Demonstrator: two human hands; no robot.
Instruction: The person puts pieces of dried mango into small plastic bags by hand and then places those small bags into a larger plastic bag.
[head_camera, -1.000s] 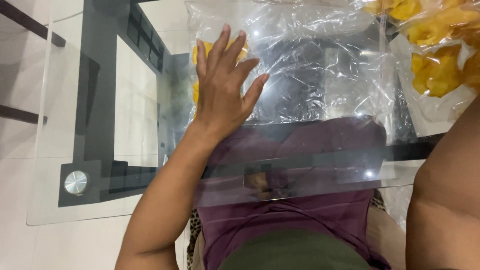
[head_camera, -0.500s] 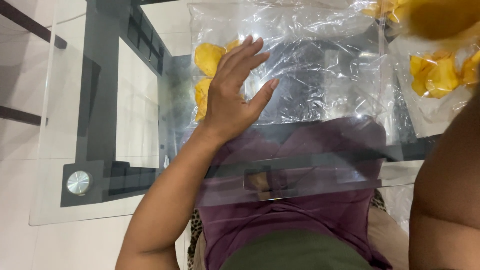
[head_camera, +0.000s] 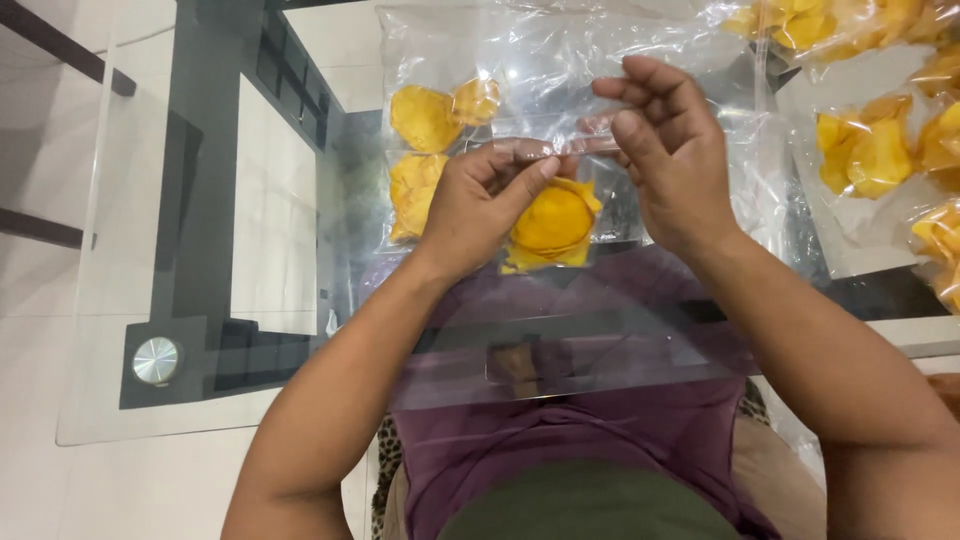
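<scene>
Over a glass table (head_camera: 150, 300) on a dark frame (head_camera: 205, 200), pale floor tiles showing through, the left hand (head_camera: 475, 205) and right hand (head_camera: 675, 160) each pinch shut on a small clear bag (head_camera: 560, 225) holding one yellow chip, above a larger chip-filled bag (head_camera: 440, 120).

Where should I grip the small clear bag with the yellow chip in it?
Grip the small clear bag by its empty top strip, from both ends, as the left hand and right hand do now; the yellow chip hangs low, leaving that edge flat and free.
</scene>
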